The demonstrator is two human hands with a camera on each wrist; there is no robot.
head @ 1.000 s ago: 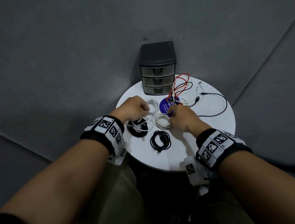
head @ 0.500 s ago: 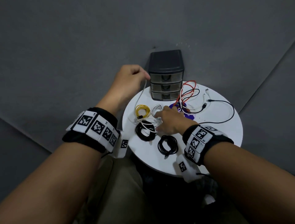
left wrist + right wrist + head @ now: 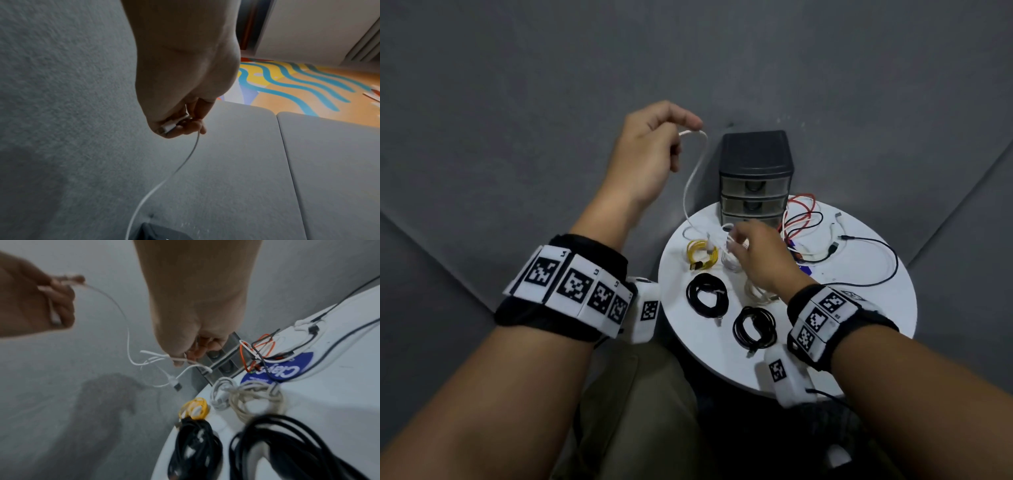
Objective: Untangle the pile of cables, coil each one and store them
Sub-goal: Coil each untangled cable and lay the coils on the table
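The left hand [image 3: 650, 150] pinches the plug end of a white cable [image 3: 693, 178] raised beyond the table's [image 3: 859, 329] left edge, while the right hand [image 3: 760, 257] pinches its lower stretch above the coiled cables [image 3: 707, 294].

- Left hand [image 3: 650, 150] raised well above the table's left edge, forearm angled up; thumb and forefinger pinch a white cable [image 3: 693, 178] near its plug.
- Right hand [image 3: 760, 255] low over the table's back half, knuckles up, fingers curled, apparently pinching the same cable's strands; view blurred.
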